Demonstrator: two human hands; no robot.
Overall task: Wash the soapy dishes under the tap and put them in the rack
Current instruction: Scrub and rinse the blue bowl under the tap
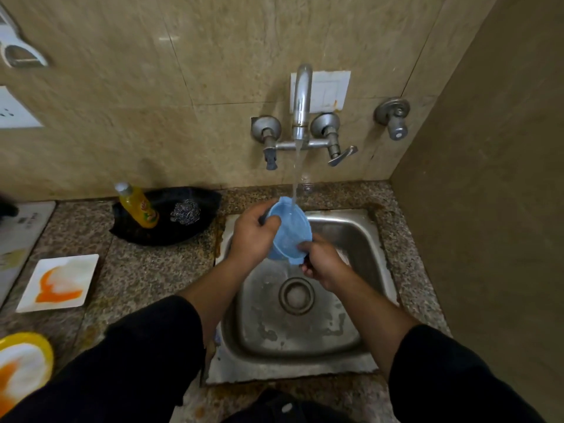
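Note:
A small blue plastic bowl (290,230) is held tilted over the steel sink (351,239), under the running stream from the wall tap (300,99). My left hand (251,236) grips the bowl's left rim, thumb over the edge. My right hand (320,261) grips its lower right rim. Water runs into the bowl and spills off its lower edge. On the counter to the left lie a white square plate (59,282) with orange smears and soap, and a yellow-rimmed plate (21,364) at the bottom left corner. No rack is in view.
A yellow dish-soap bottle (137,206) and a steel scrubber (185,212) sit on a black tray (183,233) behind the counter's left part. A separate valve (395,117) sticks out of the wall at right. A brown side wall closes the right.

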